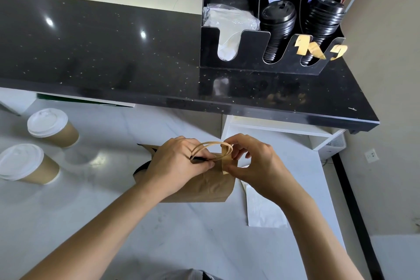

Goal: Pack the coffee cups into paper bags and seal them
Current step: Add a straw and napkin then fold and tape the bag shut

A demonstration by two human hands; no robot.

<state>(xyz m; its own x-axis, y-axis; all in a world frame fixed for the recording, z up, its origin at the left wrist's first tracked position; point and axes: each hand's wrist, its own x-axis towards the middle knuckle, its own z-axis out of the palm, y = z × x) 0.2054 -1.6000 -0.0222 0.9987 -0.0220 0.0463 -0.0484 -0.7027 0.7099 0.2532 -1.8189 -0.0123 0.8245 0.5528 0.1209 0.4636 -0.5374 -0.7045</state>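
Observation:
A brown paper bag [204, 186] stands on the white counter [181, 234] in front of me. My left hand [175, 166] pinches the bag's top edge shut beside its looped paper handles [211, 145]. My right hand [254, 161] pinches a strip of brown tape [227, 162] against the bag's top. Two kraft coffee cups with white lids stand at the left, one farther back [52, 127] and one nearer [27, 165]. What the bag holds is hidden.
A black stone upper counter [113, 52] runs across the back. On its right stands a black organizer [270, 52] with stacks of black lids, plastic-wrapped items and tape pieces stuck to its front. A white paper sheet [263, 209] lies right of the bag.

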